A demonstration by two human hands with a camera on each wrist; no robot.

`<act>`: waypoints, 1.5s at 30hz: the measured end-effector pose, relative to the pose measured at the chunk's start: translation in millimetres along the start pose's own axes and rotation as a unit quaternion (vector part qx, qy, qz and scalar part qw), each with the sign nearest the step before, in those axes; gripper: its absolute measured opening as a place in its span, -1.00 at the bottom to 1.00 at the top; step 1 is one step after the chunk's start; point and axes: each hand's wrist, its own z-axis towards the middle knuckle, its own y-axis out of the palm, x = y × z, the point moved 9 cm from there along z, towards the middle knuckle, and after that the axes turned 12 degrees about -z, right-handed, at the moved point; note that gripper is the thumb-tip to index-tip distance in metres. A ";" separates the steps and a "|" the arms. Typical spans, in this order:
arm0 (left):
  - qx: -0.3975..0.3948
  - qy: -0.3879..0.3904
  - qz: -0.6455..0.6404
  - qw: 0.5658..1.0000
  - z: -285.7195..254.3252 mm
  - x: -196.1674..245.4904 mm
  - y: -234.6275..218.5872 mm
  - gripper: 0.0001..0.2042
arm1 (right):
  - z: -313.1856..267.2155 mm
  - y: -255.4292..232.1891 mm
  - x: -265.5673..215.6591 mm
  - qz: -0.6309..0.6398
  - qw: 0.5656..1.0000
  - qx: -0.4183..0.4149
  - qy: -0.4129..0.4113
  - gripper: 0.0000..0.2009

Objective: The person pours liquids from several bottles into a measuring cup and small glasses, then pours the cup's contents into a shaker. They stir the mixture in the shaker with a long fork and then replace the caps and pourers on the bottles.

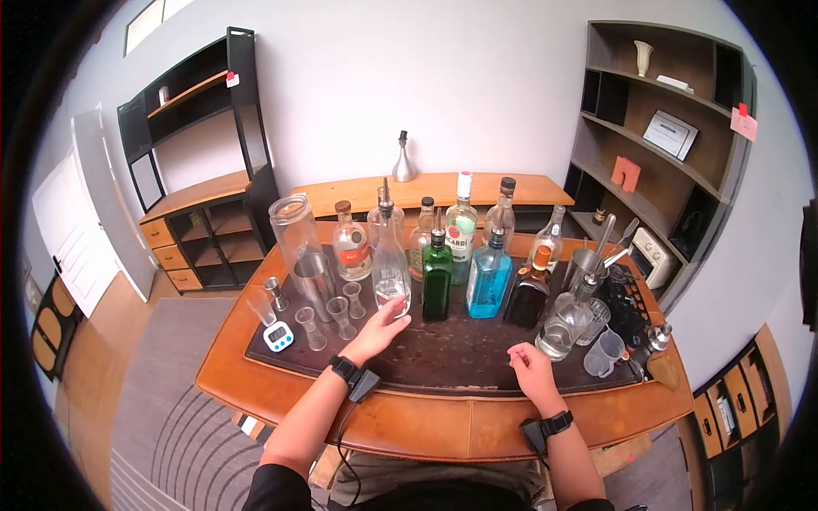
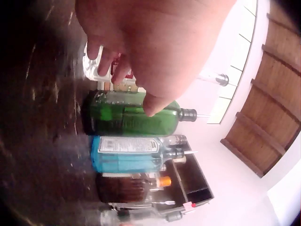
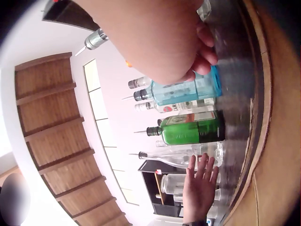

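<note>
My left hand [image 1: 377,332] reaches over the dark mat with its fingers extended, at the lower part of a clear long-necked bottle [image 1: 392,264] with a metal pourer. In the right wrist view the left hand [image 3: 200,188] appears with fingers spread and nothing held. A green bottle [image 1: 437,281] stands just right of it. My right hand [image 1: 534,370] hovers by the mat's front with loosely curled fingers and holds nothing. Closest to it is a round clear bottle [image 1: 558,334] with a pourer. A blue bottle [image 1: 488,281] and a dark brown bottle [image 1: 527,296] stand behind.
On the left are a mixing tin [image 1: 315,285], a tall glass jar [image 1: 292,226], several hourglass-shaped measures and a white timer [image 1: 278,336]. More bottles form a back row, including a white-capped one [image 1: 461,234]. A plastic jug [image 1: 604,353] and bar tools crowd the right side.
</note>
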 end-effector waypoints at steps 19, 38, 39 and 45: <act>0.092 0.030 0.080 0.992 23.7 -5.6 -32.6 -0.68 | -1.8 -2.5 -6.8 -0.041 0.999 0.006 -0.033 -0.92; 0.043 0.051 0.052 0.996 -11.5 4.7 23.1 -0.89 | 176.9 29.5 -154.7 0.241 0.964 0.013 -0.111 -0.41; 0.046 0.053 0.055 0.996 -11.8 6.0 22.6 -0.89 | 211.9 27.4 -156.4 0.190 0.977 0.068 -0.070 -0.35; 0.054 0.061 0.072 0.994 -14.1 16.8 22.0 -0.90 | 313.8 39.0 -162.8 -0.068 0.988 0.133 0.039 -0.42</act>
